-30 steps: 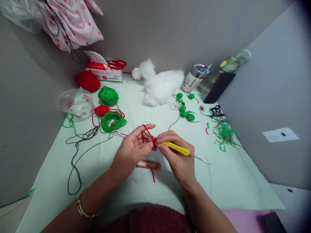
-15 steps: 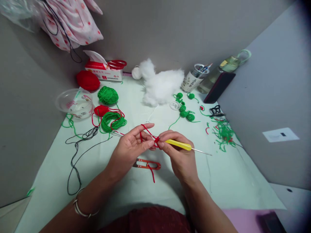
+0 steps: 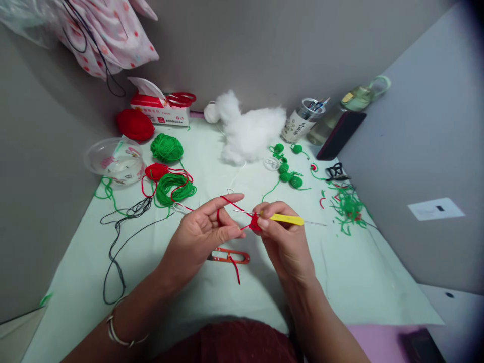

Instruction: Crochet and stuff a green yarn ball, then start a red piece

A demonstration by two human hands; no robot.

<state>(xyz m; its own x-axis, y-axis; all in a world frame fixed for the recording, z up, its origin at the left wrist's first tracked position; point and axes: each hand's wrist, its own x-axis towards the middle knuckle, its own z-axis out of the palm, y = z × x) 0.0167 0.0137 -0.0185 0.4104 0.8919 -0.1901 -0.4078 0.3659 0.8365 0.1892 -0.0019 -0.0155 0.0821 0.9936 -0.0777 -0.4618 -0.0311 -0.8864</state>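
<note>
My right hand (image 3: 282,229) is closed around a crochet hook with a yellow handle (image 3: 287,219); its metal tip points left. A small red crocheted piece (image 3: 255,223) sits at my right fingertips, beside the hook. Red yarn (image 3: 231,202) runs from the piece to my left hand (image 3: 206,227), where it passes over the raised index finger and around another finger. The left thumb and a fingertip pinch a short red strand. Under the hands, orange thread snips (image 3: 238,256) lie on the table with a red yarn scrap (image 3: 236,272) across them.
Green yarn balls (image 3: 167,147), red yarn (image 3: 135,125), a plastic bowl (image 3: 113,161) and black cord (image 3: 119,227) lie left. White stuffing (image 3: 255,132) is at the back. To the right are small green crocheted balls (image 3: 285,177), a pen cup (image 3: 300,121), a phone (image 3: 341,136) and yarn scraps (image 3: 348,209).
My right hand has moved slightly right with the hook and the red piece, away from the left fingers. A red strand now stretches between the hands.
</note>
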